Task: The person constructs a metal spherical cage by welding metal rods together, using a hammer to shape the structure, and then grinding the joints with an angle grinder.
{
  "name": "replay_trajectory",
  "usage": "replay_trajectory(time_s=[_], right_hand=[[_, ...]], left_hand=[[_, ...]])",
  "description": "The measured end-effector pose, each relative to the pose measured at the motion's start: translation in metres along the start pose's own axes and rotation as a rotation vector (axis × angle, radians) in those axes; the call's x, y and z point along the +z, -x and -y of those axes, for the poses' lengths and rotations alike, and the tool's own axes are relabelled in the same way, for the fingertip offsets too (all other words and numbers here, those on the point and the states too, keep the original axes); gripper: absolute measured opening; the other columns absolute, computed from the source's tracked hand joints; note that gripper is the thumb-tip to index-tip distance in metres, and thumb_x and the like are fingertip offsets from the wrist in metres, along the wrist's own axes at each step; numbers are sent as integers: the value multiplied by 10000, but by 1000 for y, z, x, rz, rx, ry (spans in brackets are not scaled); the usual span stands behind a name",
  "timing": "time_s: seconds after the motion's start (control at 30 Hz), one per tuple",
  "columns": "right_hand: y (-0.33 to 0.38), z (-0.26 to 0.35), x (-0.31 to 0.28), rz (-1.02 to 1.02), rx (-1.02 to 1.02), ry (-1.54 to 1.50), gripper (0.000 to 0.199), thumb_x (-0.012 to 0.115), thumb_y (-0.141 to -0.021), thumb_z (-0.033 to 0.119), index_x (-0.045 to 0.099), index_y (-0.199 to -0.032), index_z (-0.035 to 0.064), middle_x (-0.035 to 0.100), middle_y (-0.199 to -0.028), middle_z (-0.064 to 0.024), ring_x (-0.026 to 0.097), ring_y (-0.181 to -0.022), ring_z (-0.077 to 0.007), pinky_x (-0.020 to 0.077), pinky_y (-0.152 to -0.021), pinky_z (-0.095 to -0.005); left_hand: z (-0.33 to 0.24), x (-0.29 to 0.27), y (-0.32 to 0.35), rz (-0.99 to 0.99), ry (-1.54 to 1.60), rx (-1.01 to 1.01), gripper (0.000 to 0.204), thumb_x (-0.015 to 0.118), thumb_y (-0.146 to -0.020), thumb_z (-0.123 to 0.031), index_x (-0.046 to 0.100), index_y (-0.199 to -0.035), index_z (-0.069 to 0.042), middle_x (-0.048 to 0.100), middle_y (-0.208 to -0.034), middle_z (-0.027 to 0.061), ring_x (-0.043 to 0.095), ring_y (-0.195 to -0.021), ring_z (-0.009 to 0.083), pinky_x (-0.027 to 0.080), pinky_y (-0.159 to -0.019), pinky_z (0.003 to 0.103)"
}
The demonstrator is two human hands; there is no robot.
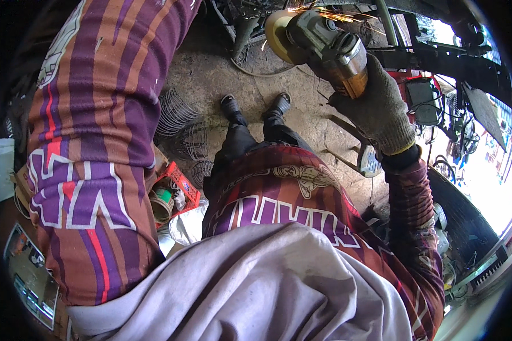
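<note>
In a grey knit work glove, my right hand [378, 108] is wrapped round the body of an angle grinder [335, 48] at the upper right. The grinder's pale yellowish disc [280, 37] points up and to the left. Orange sparks [327, 14] spray to the right from near the top of the disc, beside dark metal parts [250, 14] at the upper edge. What the disc touches is not clear. My left arm [99, 131], in a striped purple and brown sleeve, reaches up past the top edge, so its hand is out of view.
Wire coils [177, 112] lie on the concrete floor to the left of my feet. A red crate [183, 184] with a green-banded can [163, 195] stands below them. Dark metal beams [455, 65] cross the upper right. Long-handled tools [347, 162] lie under my right wrist.
</note>
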State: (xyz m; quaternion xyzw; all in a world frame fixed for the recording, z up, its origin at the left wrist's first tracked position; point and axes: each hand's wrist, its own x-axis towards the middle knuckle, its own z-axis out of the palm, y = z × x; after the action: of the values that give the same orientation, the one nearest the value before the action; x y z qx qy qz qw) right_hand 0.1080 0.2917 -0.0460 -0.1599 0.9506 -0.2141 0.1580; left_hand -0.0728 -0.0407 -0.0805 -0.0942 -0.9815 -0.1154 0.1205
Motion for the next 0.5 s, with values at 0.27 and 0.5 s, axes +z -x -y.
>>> replay_trajectory(time_s=[0.27,0.5], right_hand=[[-2,2,-1,12,-27,-45,703,843,-694,317,517,-1256,48,665,-1101,-200,654,-1024,-387,540,-851,-446],[-2,4,-3,34,1,-26,707,844,-694,301,514,-1266,48,659,-1121,-198,650,-1041,-383,535,-866,-443]], left_hand=[[7,4,2,-1,-1,-12,759,665,-846,-594,481,-1433,-151,560,-1352,187,577,-1170,356,489,-977,475],[7,5,-1,-7,0,-12,761,665,-844,-596,480,-1433,-152,557,-1355,186,574,-1174,357,487,-980,475]])
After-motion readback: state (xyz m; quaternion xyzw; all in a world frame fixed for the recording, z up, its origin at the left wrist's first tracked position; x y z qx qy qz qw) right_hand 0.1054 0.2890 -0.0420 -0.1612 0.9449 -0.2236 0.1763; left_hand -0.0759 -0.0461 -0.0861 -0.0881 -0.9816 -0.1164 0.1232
